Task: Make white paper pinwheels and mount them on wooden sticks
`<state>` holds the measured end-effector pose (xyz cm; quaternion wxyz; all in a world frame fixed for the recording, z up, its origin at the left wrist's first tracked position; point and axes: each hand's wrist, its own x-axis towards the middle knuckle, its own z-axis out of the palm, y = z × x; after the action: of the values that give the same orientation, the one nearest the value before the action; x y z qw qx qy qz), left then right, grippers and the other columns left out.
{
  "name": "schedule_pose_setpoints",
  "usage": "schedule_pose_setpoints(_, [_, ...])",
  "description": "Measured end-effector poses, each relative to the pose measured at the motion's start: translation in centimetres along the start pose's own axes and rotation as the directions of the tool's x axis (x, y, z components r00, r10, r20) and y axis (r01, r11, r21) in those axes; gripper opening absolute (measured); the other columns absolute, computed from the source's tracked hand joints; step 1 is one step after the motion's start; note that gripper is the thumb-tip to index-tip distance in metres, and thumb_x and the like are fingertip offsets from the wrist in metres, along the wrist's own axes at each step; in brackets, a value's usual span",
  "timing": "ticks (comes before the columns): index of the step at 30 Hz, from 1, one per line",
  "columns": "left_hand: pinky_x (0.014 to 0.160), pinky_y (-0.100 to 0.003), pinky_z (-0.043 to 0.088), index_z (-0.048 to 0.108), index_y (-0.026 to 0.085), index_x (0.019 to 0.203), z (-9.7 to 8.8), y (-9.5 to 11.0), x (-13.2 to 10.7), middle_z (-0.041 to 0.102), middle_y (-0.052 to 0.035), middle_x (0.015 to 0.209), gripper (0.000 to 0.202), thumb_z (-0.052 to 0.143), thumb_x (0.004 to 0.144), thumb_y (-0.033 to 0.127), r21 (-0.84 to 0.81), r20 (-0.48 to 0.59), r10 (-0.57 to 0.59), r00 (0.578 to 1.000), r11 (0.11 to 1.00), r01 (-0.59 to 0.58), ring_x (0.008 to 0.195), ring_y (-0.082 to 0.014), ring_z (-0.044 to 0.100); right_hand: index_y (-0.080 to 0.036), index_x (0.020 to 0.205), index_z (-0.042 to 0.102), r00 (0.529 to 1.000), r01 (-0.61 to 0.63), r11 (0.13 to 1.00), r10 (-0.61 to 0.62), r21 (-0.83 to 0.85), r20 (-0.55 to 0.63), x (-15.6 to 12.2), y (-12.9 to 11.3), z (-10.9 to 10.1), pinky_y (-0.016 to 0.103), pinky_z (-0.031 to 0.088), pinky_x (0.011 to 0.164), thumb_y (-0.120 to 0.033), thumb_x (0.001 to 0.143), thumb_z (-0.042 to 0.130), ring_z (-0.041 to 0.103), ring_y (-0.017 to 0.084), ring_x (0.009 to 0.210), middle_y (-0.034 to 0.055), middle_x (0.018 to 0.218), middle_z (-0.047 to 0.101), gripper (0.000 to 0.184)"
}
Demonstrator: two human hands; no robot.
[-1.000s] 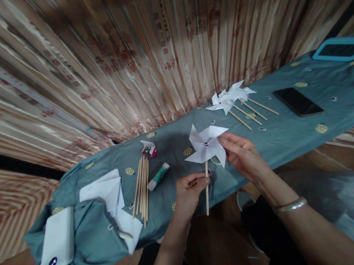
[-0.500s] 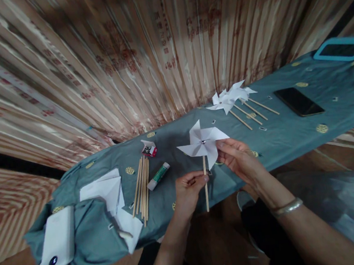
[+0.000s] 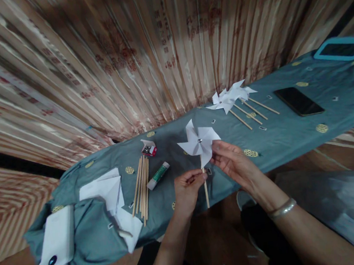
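My left hand [image 3: 186, 187] pinches the wooden stick of a white paper pinwheel [image 3: 199, 142], holding it upright above the near edge of a table draped in blue-green cloth [image 3: 281, 137]. The stick's lower end hangs below the fingers. My right hand [image 3: 232, 162] touches the pinwheel's lower right blade with its fingertips, fingers curled toward the paper. A silver bangle sits on that wrist. A metal pin shows at the pinwheel's centre.
Several finished pinwheels [image 3: 230, 96] lie at the back. A bundle of sticks [image 3: 141, 186], a glue stick [image 3: 158, 175], a small red box [image 3: 148, 149], folded white paper [image 3: 105, 190] and a white power bank [image 3: 56, 242] lie left. A black phone [image 3: 299, 101] and blue-framed tablet [image 3: 341, 48] lie right.
The pinwheel has shifted slightly left and its blades have turned. My right hand moved left and lower along the blades. The left hand keeps its pinch on the stick.
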<state>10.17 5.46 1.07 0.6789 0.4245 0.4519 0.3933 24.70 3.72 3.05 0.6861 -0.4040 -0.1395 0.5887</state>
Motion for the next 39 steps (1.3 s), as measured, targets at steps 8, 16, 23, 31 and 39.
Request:
schedule_pose_setpoints(8, [0.069, -0.026, 0.053, 0.076, 0.018, 0.066, 0.05, 0.25, -0.09, 0.075, -0.0037, 0.070, 0.021, 0.085, 0.049, 0.026, -0.010, -0.007, -0.003, 1.000, 1.000, 0.003, 0.065, -0.0150, 0.066, -0.019, 0.085, 0.072, 1.000, -0.017, 1.000, 0.017, 0.009, 0.016, -0.08, -0.10, 0.13, 0.018, 0.052, 0.060, -0.027, 0.054, 0.089, 0.064, 0.009, 0.064, -0.0002, 0.076, 0.073, 0.036])
schedule_pose_setpoints(16, [0.072, -0.028, 0.053, 0.076, 0.018, 0.069, 0.01, 0.12, -0.18, 0.075, -0.0044, 0.072, 0.019, 0.084, 0.053, 0.027, 0.029, 0.014, 0.009, 1.000, 1.000, -0.010, 0.068, -0.0161, 0.067, -0.020, 0.083, 0.072, 1.000, 0.006, 1.000, -0.005, -0.026, 0.031, -0.09, -0.13, 0.04, 0.019, 0.053, 0.062, -0.028, 0.057, 0.087, 0.065, 0.010, 0.063, 0.0002, 0.078, 0.074, 0.032])
schedule_pose_setpoints(23, [0.069, -0.027, 0.052, 0.076, 0.018, 0.069, -0.10, -0.06, -0.09, 0.075, -0.0042, 0.071, 0.020, 0.084, 0.053, 0.028, 0.047, 0.020, 0.003, 1.000, 0.999, -0.004, 0.065, -0.0151, 0.066, -0.020, 0.083, 0.072, 1.000, 0.004, 1.000, -0.004, 0.002, 0.008, -0.04, -0.19, -0.04, 0.021, 0.054, 0.063, -0.024, 0.058, 0.086, 0.066, 0.011, 0.065, 0.0010, 0.080, 0.075, 0.029])
schedule_pose_setpoints(31, [0.070, -0.027, 0.053, 0.076, 0.017, 0.068, 0.15, 0.10, -0.13, 0.075, -0.0044, 0.072, 0.021, 0.084, 0.053, 0.028, 0.034, 0.020, -0.005, 1.000, 0.999, 0.004, 0.066, -0.0153, 0.066, -0.021, 0.084, 0.071, 1.000, -0.012, 1.000, 0.012, -0.021, 0.018, -0.10, -0.12, -0.05, 0.021, 0.053, 0.062, -0.027, 0.058, 0.087, 0.066, 0.011, 0.064, -0.0007, 0.078, 0.075, 0.031])
schedule_pose_setpoints(39, [0.071, -0.028, 0.054, 0.076, 0.018, 0.067, 0.04, 0.34, -0.27, 0.076, -0.0053, 0.073, 0.025, 0.086, 0.049, 0.032, 0.035, 0.032, -0.024, 0.999, 0.999, 0.022, 0.067, -0.0162, 0.067, -0.021, 0.080, 0.071, 0.999, 0.029, 0.999, -0.029, -0.022, 0.023, 0.06, -0.38, -0.40, 0.023, 0.054, 0.067, -0.034, 0.058, 0.087, 0.067, 0.013, 0.069, 0.0009, 0.079, 0.075, 0.031])
